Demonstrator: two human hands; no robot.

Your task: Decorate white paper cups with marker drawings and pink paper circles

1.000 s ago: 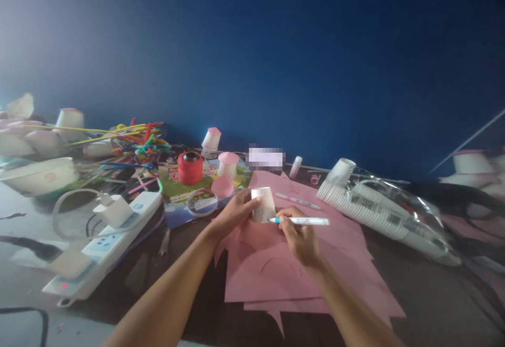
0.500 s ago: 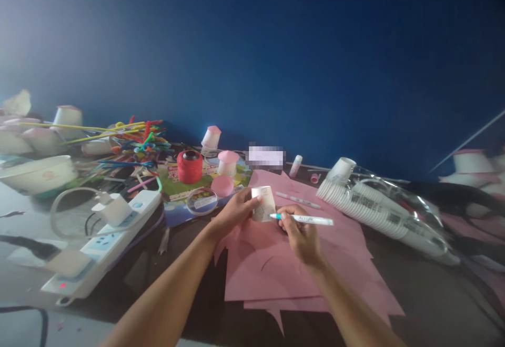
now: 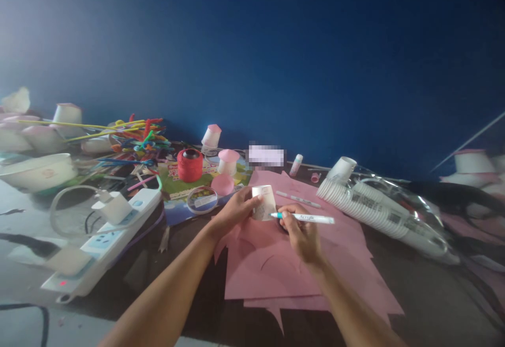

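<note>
My left hand [image 3: 238,207] grips a white paper cup [image 3: 264,204] by its left side, thumb on the near face. Faint marks show on the cup's wall, too small to read. In my right hand [image 3: 300,236] is an acrylic marker [image 3: 311,218], white with a teal band, its tip pointing left. That tip lies at the cup's right edge; whether it touches I cannot tell. Beneath both hands are sheets of pink paper [image 3: 276,278] with curved cuts. A second, pale marker [image 3: 298,199] lies on the paper behind my right hand.
Stacked paper cups [image 3: 366,205] in clear plastic lie at right. A red spool [image 3: 190,166], a pink-topped cup [image 3: 228,162] and a tape roll [image 3: 202,200] sit left of centre. Further left are pipe cleaners [image 3: 138,134], a power strip [image 3: 106,244] and a bowl [image 3: 39,173]. A glue stick [image 3: 295,165] stands behind.
Little differs. The marker's tip has shifted very slightly to the right and up along the cup; both hands keep their holds.
</note>
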